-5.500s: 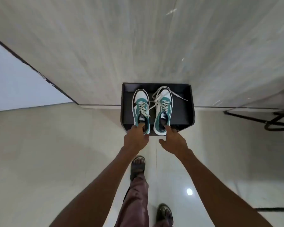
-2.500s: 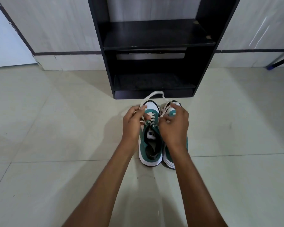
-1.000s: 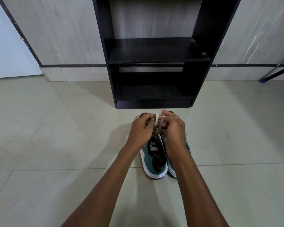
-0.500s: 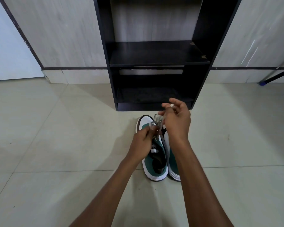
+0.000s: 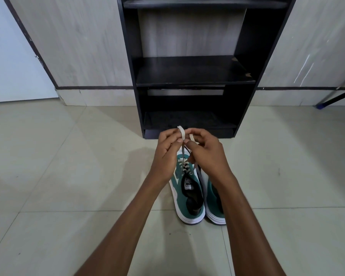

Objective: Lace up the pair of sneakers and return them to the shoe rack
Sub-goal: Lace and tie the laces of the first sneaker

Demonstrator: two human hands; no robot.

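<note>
Here both hands point(image 5: 187, 154) pinch a flat white lace point(image 5: 182, 133) looped above suede-green sneakers point(image 5: 189, 194).

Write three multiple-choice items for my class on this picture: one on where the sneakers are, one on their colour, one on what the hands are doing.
1. Where do the sneakers stand?
A. on the floor before the shoe rack
B. on the middle shelf
C. on a table

2. What colour are their uppers?
A. red
B. green
C. yellow

3. What do the left hand and right hand do?
A. rest flat on the floor
B. lift one shoe
C. pinch the white lace

Key: 1 A, their soles rest on the tiles; 2 B, green with white soles; 3 C, a loop stands up between the fingers.
</note>
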